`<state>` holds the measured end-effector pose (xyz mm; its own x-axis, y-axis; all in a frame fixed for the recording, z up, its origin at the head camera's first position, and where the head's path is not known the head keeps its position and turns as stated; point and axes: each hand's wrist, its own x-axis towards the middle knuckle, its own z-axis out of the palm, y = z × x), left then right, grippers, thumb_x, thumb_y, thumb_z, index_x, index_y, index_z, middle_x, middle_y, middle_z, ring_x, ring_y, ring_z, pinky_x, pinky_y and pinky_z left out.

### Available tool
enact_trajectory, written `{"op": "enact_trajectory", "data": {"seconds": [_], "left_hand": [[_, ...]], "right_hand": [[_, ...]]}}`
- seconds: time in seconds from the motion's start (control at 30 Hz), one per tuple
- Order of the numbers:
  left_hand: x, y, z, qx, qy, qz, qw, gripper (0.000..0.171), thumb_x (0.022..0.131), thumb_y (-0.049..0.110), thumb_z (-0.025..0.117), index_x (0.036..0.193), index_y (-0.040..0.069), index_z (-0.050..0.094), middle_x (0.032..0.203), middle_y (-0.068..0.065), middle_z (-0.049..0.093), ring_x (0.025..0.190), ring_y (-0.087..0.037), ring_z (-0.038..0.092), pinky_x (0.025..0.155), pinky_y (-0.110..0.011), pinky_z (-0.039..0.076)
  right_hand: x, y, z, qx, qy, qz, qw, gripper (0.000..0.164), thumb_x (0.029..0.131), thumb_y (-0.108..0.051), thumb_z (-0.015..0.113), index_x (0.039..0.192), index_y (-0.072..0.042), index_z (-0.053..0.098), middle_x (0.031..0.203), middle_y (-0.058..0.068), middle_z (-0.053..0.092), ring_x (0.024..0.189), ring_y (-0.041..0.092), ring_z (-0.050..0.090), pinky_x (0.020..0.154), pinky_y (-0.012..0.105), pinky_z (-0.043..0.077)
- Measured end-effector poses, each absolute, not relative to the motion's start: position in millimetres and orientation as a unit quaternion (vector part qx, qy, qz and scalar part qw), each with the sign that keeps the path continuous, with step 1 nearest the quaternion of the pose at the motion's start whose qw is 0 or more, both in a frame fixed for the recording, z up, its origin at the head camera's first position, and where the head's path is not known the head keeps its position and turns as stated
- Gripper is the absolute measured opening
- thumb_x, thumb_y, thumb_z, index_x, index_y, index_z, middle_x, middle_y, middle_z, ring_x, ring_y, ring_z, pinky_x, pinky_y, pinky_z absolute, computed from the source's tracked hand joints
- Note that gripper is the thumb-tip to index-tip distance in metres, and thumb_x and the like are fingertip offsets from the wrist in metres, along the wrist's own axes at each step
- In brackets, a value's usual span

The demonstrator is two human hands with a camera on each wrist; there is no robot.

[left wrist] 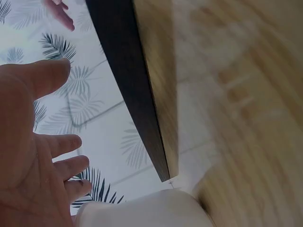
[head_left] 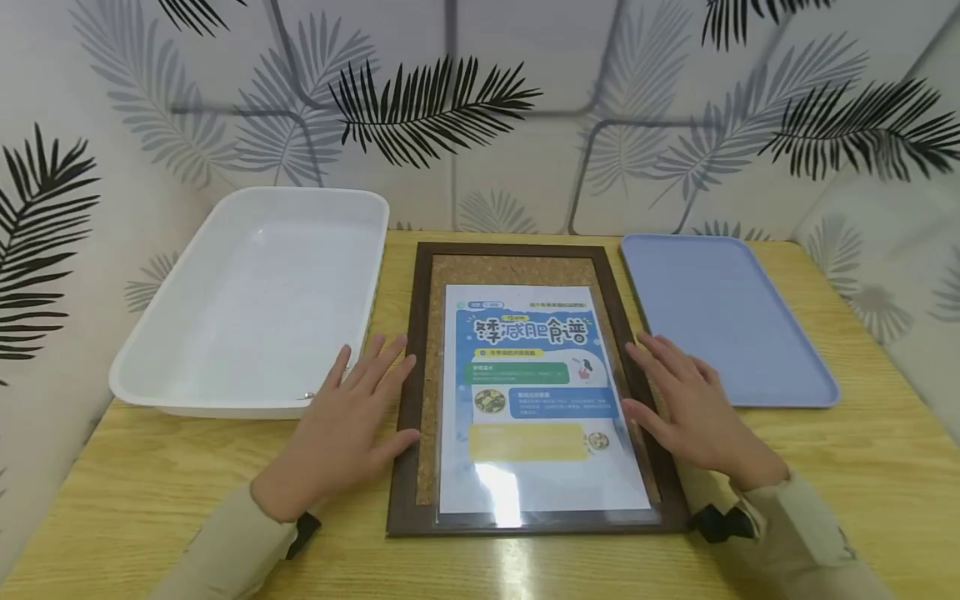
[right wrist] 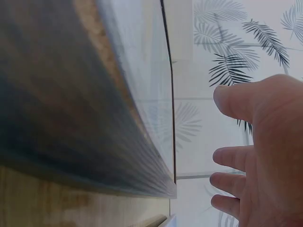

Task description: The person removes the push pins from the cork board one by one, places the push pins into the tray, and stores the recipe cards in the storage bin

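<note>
A dark-framed cork board lies flat on the table, with a printed sheet in a clear glossy sleeve on top of it. My left hand, fingers spread, hovers by the board's left edge and holds nothing. On the other side my right hand stays near the right edge, its fingers extended and also bare. Both wrist views show the fingers apart from the frame: the left hand beside a dark frame strip, the right hand beside the frame's thick side.
To the left stands a deep white tray, partly behind my left fingers. A flat blue tray lies at the right, just past my right hand. The wooden table ends at a leaf-patterned backdrop.
</note>
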<state>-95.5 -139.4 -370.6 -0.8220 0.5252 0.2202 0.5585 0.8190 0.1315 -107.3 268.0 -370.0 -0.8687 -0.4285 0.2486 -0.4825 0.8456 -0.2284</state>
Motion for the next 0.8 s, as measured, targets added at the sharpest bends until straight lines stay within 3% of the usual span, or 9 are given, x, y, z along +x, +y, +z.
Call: {"op": "enact_trajectory", "data": {"seconds": [0.27,0.53,0.8], "left_hand": [[-95,-129,-375,-0.3,-0.947,-0.074,0.086,0.077,0.089,0.05,0.062,0.146,0.005,0.039,0.158,-0.014,0.026,0.147,-0.034,0.021,0.117,-0.057,0.011],[-98,-128,-373,-0.313,-0.941,-0.111,0.061,0.079,0.091,0.05,0.059,0.15,0.004,0.032,0.158,-0.012,0.027,0.146,-0.034,0.023,0.114,-0.057,0.022],[-107,-128,-368,-0.318,-0.933,-0.154,0.065,0.082,0.092,0.047,0.06,0.152,0.003,0.025,0.157,-0.014,0.029,0.146,-0.033,0.024,0.111,-0.054,0.03]], "right_hand": [[-109,264,-365,0.248,-0.953,0.151,0.08,0.065,0.093,-0.039,0.061,0.145,-0.005,0.04,0.149,0.02,0.037,0.136,0.043,0.033,0.096,0.067,0.027],[-114,253,-361,0.245,-0.954,0.163,0.048,0.063,0.093,-0.032,0.063,0.144,-0.003,0.041,0.15,0.019,0.036,0.136,0.041,0.035,0.098,0.066,0.028],[-120,247,-359,0.258,-0.952,0.16,0.051,0.064,0.092,-0.032,0.063,0.143,-0.001,0.042,0.145,0.021,0.042,0.131,0.043,0.042,0.097,0.063,0.038]]}}
